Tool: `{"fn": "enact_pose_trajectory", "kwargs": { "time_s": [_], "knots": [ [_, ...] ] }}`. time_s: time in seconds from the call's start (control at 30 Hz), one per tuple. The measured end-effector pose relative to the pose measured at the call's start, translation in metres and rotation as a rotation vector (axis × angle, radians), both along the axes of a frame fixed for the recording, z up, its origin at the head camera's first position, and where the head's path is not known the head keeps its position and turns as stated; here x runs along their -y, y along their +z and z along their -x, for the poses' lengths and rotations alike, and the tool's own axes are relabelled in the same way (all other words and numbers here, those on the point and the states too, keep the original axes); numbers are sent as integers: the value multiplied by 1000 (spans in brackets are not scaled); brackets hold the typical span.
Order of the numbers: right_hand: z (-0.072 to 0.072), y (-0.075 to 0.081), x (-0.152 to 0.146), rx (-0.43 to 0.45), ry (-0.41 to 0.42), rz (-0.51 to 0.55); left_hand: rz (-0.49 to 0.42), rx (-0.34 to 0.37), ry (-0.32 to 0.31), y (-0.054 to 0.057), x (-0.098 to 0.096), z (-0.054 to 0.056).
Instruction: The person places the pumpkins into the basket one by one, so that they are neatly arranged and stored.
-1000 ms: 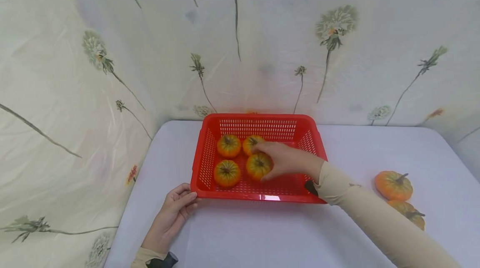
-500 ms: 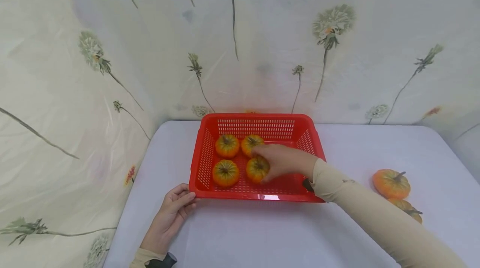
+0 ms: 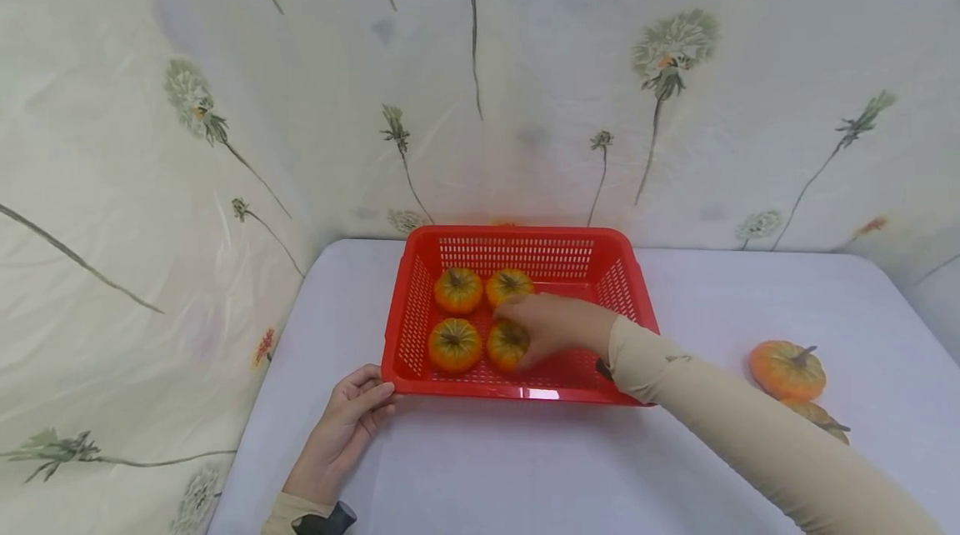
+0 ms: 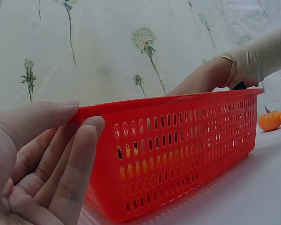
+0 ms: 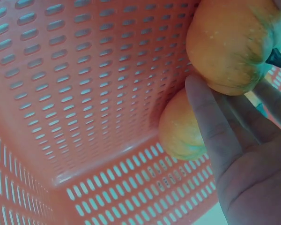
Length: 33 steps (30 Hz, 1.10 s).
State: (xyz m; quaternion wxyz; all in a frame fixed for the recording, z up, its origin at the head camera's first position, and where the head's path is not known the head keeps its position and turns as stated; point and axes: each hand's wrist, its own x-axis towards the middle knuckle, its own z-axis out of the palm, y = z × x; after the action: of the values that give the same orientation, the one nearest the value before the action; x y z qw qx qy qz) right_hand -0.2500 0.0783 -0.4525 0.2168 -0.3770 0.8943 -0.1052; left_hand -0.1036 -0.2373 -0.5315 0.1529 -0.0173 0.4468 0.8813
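Observation:
A red plastic basket with slotted walls stands on the table. My left hand pinches its near left corner; in the left wrist view the thumb lies on top of the rim and fingers are beneath. Inside the basket, my right hand grips a small orange pumpkin, fingers on its far side and thumb on its near side. This pumpkin fills the top right of the right wrist view. Further pumpkins sit around it: one at front left, one at back left, one behind the hand.
To the right of the basket, an orange pumpkin lies on the white table. Another pumpkin beside it is partly hidden by the right sleeve. A flower-patterned sheet rises behind the table.
My right hand has shifted slightly left with the pumpkin, which now sits closer to the front left one. The left hand keeps its hold on the basket corner.

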Motion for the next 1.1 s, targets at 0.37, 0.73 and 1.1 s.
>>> {"fn": "enact_pose_trajectory", "kwargs": {
  "time_s": [0.37, 0.73, 1.1],
  "knots": [
    [1, 2, -1, -34, -30, 11, 12, 24, 8, 0, -1, 0],
    [7, 14, -23, -31, -72, 49, 2, 0, -4, 0, 0, 1],
    [1, 29, -41, -43, -113, 71, 36, 27, 9, 0, -1, 0]
  ]
}}
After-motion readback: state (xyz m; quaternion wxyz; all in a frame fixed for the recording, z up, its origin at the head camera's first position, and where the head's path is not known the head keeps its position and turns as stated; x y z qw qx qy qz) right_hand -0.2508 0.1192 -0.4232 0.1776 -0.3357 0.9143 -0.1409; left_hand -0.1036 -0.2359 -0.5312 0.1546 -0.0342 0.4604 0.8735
